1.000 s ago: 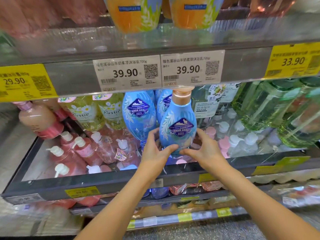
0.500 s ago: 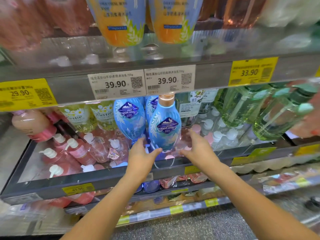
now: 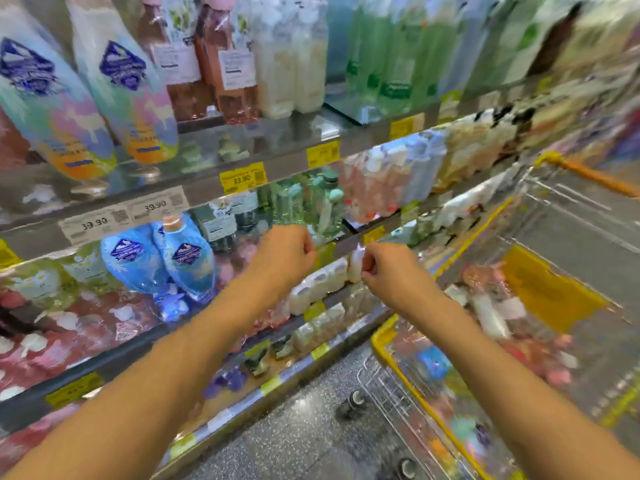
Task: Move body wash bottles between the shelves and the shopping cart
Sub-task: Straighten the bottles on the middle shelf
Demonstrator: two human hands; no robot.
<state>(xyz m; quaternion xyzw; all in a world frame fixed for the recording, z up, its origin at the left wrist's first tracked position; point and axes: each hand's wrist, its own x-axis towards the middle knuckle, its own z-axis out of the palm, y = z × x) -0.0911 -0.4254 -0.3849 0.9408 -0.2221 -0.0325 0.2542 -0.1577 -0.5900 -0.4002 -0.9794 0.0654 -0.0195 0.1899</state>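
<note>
Nothing is held in either hand. Both hands are raised side by side in front of the shelving, apart from each other and touching no bottle: the left hand (image 3: 284,252) is seen with its fingers curled into a loose fist, and the right hand (image 3: 388,268) likewise has its fingers curled inward with nothing between them.

Two blue teardrop-shaped plastic body wash bottles (image 3: 188,256) with dark diamond labels are stood upside-down at the front of the grey metal middle shelf (image 3: 114,355), to the left of the left hand and well clear of it. One of them shows a peach-coloured cap at its top. Pink pump bottles (image 3: 69,327) are packed on the same shelf further left. Pale green clear bottles (image 3: 311,206) are ranged behind the hands.

On the upper shelf, tall pastel bottles with orange bases (image 3: 131,95) are set at the left, with pink-orange and creamy white bottles beside them. White price tags (image 3: 93,225) reading 39.90 and a yellow price tag (image 3: 242,178) reading 33.90 are fixed along the shelf edge.

At the right, a wire shopping cart with yellow trim (image 3: 391,358) is parked just beside the shelving on the speckled grey floor (image 3: 304,434). Blurred pink, white and blue items are seen inside it, but they cannot be identified. The right side of the view is heavily smeared.
</note>
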